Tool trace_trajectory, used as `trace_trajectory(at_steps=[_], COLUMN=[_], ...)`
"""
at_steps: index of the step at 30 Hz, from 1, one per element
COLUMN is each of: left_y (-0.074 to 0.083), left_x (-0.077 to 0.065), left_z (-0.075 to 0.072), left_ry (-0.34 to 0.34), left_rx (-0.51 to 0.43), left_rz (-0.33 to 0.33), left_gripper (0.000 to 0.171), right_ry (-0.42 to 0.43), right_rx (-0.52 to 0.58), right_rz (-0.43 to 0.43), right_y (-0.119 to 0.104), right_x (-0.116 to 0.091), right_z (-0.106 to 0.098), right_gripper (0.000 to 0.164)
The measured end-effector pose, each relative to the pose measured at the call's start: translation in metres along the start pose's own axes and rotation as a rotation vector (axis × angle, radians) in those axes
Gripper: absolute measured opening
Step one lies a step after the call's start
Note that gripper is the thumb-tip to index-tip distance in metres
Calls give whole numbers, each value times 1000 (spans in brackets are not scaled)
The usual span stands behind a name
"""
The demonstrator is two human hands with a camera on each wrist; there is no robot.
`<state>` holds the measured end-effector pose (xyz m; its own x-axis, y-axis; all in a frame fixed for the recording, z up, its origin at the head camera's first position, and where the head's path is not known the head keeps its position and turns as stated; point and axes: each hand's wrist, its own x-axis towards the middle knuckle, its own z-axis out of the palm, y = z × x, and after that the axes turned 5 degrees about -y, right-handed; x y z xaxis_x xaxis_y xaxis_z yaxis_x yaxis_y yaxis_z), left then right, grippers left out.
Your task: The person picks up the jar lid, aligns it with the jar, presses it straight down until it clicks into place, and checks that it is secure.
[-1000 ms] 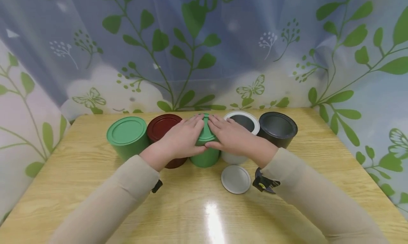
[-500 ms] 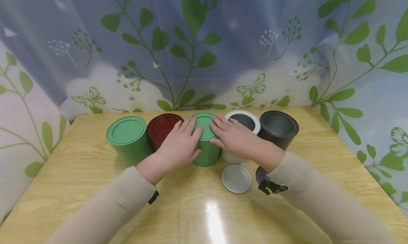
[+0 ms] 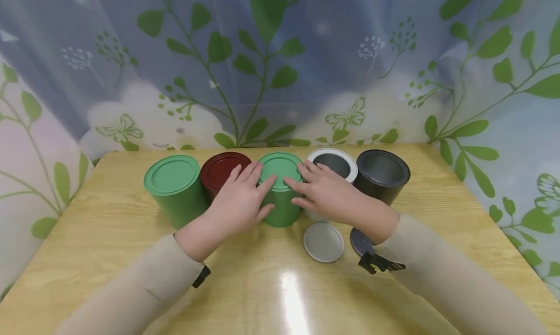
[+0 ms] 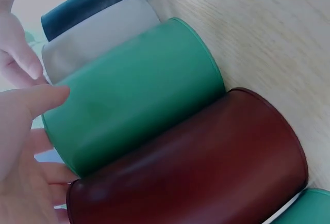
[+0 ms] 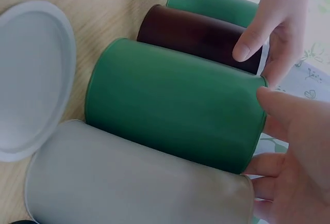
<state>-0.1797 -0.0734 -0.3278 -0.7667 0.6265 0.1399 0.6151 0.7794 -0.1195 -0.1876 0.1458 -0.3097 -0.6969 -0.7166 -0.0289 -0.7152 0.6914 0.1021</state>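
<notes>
One green can (image 3: 281, 196), between left fingers (image 3: 265, 185) and right fingers (image 3: 298, 185) — contact unclear

The glossy tabletop of light yellow wood grain (image 3: 245, 291) carries five upright cylinders in a row along its far edge: a lidded green cylinder (image 3: 172, 177), a dark red cylinder (image 3: 220, 172), a second green cylinder (image 3: 282, 208), a white-rimmed pale cylinder (image 3: 311, 156) and a black cylinder (image 3: 382, 177). Before the pale one lies a flat round grey lid (image 3: 323, 242), with a dark round disc (image 3: 359, 241), partly hidden, just beside it.
</notes>
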Motion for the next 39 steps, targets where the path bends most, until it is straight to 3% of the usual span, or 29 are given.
trace_trajectory(at_steps=[6, 11, 16, 20, 24, 29, 35, 39], left_y=[-7, -15, -14, -9, -8, -9, -6, -5], left_x=[-4, -9, -4, 9, 23, 31, 22, 9], left_z=[-7, -13, -17, -16, -11, -9, -13, -18], left_ry=[-137, -189, -171, -147, -195, -209, -202, -130], left_rx=[-129, -251, -191, -125, -115, -97, -95, -106], left_rz=[13, 59, 44, 8, 24, 52, 53, 87], left_gripper=[65, 60, 58, 73, 87, 86, 79, 63], right_ry=[-64, -102, -97, -67, -106, -152, -143, -107], right_rx=[111, 229, 188, 155, 184, 146, 116, 93], right_rz=[-12, -34, -6, 45, 46, 43, 71, 38], right_y=[3, 7, 8, 8, 10, 10, 8, 5], right_x=[-3, -7, -5, 3, 14, 21, 12, -2], right_z=[-6, -10, -12, -13, -11, -6, -6, -11], right_gripper=[57, 52, 53, 69, 79, 79, 76, 66])
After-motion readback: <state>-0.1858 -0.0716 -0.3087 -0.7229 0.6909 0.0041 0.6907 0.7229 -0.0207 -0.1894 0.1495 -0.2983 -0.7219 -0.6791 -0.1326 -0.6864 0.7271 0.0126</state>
